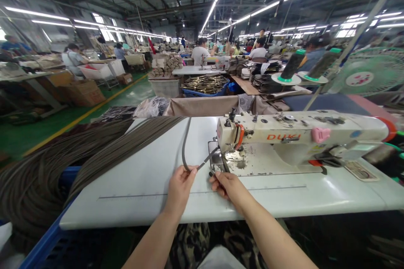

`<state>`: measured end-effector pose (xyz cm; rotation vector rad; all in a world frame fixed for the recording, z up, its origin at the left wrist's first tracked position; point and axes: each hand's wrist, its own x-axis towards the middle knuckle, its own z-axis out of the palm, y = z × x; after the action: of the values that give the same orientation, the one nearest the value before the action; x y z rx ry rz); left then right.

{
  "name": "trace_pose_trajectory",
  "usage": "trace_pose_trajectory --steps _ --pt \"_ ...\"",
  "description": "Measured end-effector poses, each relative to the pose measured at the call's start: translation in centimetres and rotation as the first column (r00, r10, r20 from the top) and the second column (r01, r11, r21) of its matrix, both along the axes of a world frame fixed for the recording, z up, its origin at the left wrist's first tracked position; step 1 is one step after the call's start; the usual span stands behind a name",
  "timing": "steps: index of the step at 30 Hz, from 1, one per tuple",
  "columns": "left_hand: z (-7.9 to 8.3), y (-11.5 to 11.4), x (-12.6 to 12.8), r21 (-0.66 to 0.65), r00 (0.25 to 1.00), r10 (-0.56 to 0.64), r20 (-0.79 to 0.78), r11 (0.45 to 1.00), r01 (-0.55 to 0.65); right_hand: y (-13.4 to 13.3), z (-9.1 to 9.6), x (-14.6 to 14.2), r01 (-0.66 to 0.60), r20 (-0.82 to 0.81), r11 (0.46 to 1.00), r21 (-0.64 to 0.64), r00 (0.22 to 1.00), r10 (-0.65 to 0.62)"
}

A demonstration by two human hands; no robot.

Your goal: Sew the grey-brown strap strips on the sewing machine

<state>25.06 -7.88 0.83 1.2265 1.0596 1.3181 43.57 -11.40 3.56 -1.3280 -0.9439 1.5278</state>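
My left hand (179, 185) pinches a narrow dark grey strap (184, 147) between thumb and fingers, just left of the sewing machine. From that pinch one length loops up and away across the table; another short piece (208, 158) slants up toward the needle area of the sewing machine (252, 134), with a light mark partway. My right hand (226, 185) is closed in front of the needle plate (216, 158). A small dark pointed tool (211, 172), resembling thread snips, pokes from its fingertips, mostly hidden. Another dark strip (225, 164) lies by those fingers.
A thick bundle of grey straps (104, 155) hangs over the table's left side, above a blue crate (44, 235). A ruler line (135, 196) runs along the white tabletop (126, 214). Thread cones (292, 66) and a green fan (362, 75) stand right. Several people work beyond.
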Motion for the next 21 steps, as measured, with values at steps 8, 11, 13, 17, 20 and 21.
trace_pose_trajectory --steps 8,11,13,17,20,21 --pt "0.7 -2.5 -1.4 0.001 0.999 0.025 -0.025 1.0 -0.025 1.0 0.6 -1.2 -0.127 -0.041 0.99 0.056 0.991 0.129" --pt "1.1 -3.1 -1.7 -0.008 0.999 0.047 -0.002 0.999 -0.047 1.3 0.7 -1.5 -0.172 -0.005 0.981 0.094 0.985 0.174" --pt "1.2 -3.5 -1.9 -0.018 0.999 0.051 0.005 0.999 -0.051 1.5 0.8 -1.6 -0.194 0.037 0.974 0.118 0.981 0.191" --pt "1.0 -3.8 -2.8 -0.05 0.998 0.04 -0.042 0.998 -0.042 1.4 0.9 -1.4 -0.199 0.142 0.967 0.159 0.974 0.177" --pt "1.0 -3.8 -4.1 -0.074 0.992 0.036 -0.122 0.996 -0.045 0.4 1.1 -0.7 -0.14 0.402 0.958 0.252 0.915 0.027" --pt "1.0 -3.7 -4.7 -0.078 0.989 0.029 -0.144 0.996 -0.041 -0.1 1.1 -0.3 -0.137 0.558 0.942 0.307 0.828 -0.061"
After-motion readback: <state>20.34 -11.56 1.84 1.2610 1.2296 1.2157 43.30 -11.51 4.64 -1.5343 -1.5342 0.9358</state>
